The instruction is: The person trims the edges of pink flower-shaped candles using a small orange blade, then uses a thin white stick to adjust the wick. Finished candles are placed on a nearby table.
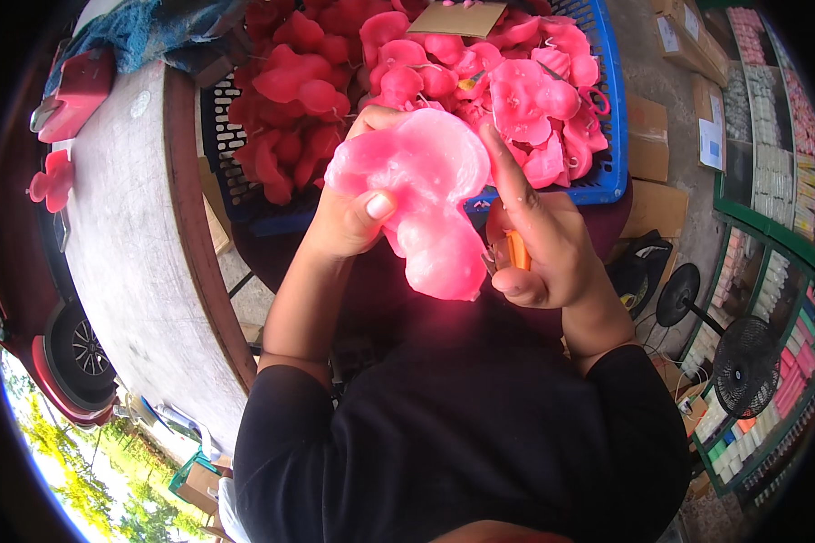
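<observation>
At dial centre: pink moulded piece (439, 195), left hand (346, 222) clamped on it; right hand's (552, 240) grip wrapped round orange-handled tool (519, 249). Looks mid-work. Blue basket (616, 118), 12 o'clock, heaped with similar pieces (290, 74); can't tell done from waiting.

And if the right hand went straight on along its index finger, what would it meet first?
Probably the heaped pink pieces in the blue basket, though the held piece sits close alongside; depth is unclear.

No legible text; white labels (711, 140) on cardboard boxes (704, 95), right side, too small to read.
</observation>
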{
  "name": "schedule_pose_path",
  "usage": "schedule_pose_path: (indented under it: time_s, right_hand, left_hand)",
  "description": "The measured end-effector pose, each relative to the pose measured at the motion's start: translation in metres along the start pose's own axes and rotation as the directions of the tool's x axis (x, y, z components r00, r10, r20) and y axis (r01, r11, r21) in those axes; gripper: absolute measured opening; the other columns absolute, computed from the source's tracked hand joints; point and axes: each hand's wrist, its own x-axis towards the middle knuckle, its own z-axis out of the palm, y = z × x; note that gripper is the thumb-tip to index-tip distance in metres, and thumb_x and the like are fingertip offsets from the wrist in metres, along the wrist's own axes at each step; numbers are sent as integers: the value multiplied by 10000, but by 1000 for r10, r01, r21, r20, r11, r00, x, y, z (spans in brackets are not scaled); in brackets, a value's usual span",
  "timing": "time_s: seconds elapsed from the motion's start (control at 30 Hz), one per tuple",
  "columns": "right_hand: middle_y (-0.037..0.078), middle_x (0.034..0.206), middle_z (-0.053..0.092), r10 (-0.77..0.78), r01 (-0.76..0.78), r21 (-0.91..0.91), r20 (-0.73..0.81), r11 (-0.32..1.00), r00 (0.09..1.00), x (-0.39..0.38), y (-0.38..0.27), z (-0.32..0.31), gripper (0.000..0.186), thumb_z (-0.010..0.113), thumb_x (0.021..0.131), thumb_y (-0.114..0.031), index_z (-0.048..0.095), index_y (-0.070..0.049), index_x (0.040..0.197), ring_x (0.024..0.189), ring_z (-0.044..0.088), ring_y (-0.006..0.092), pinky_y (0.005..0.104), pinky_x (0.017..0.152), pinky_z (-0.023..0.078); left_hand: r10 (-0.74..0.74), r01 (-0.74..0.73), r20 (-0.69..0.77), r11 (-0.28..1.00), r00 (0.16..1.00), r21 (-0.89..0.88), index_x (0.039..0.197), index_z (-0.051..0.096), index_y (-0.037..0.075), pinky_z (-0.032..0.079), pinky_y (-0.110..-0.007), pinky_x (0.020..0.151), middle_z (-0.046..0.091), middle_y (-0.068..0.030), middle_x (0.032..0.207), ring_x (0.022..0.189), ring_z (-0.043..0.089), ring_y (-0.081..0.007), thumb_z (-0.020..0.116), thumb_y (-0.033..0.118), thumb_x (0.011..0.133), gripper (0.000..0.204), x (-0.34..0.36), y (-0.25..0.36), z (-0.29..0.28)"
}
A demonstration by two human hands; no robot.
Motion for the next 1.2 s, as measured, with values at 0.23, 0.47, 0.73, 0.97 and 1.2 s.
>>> schedule_pose_path:
  time_s: [0.23, 0.47, 0.73, 0.97, 1.2]
  right_hand:
    - [232, 1274, 522, 6, -6, 100, -2, 995, 1000, 0, 6, 2, 823, 584, 889, -462, 298, 140, 1373, 502, 603, 183, 295, 490, 489]
    - [108, 658, 615, 151, -180, 325, 113, 928, 982, -1, -4, -5, 839, 562, 906, -441, 199, 103, 1432, 486, 604, 188, 282, 492, 471]
    - [87, 563, 577, 172, -219, 300, 175, 929, 969, -5, 1, -5, 865, 562, 897, -461, 138, 25, 1474, 484, 601, 211, 294, 519, 473]
    - [85, 575, 583, 206, -321, 398, 306, 859, 929, -9, -1, -11, 883, 570, 895, -451, 101, 17, 1479, 514, 616, 217, 285, 539, 476]
    - [93, 607, 593, 186, -265, 301, 268, 916, 945, -9, 1, -10, 862, 587, 895, -419, 122, 13, 1479, 492, 590, 227, 289, 539, 471]
  left_hand:
    - [30, -32, 78, 999, 996, 30, 1175, 429, 38, 453, -333, 900, 530, -94, 1136, 1047, 543, -179, 792, 457, 672, 749, 2, 1, -1]
    - [1, 2, -26, 994, 1000, 112, 1112, 430, 53, 512, -312, 810, 542, -106, 1059, 947, 591, -187, 792, 541, 586, 803, 4, 6, 8]
    - [-21, 12, 87, 994, 996, 107, 1138, 436, 70, 494, -302, 780, 536, -108, 1049, 930, 581, -190, 814, 509, 598, 792, 3, 11, 14]
    - [-12, 2, 103, 995, 995, 103, 1138, 440, 70, 492, -309, 782, 536, -112, 1043, 932, 578, -193, 812, 506, 602, 785, 5, 11, 12]
    - [-6, -8, 112, 993, 994, 119, 1127, 455, 65, 489, -314, 785, 536, -113, 1043, 937, 574, -195, 808, 502, 609, 765, 5, 12, 13]
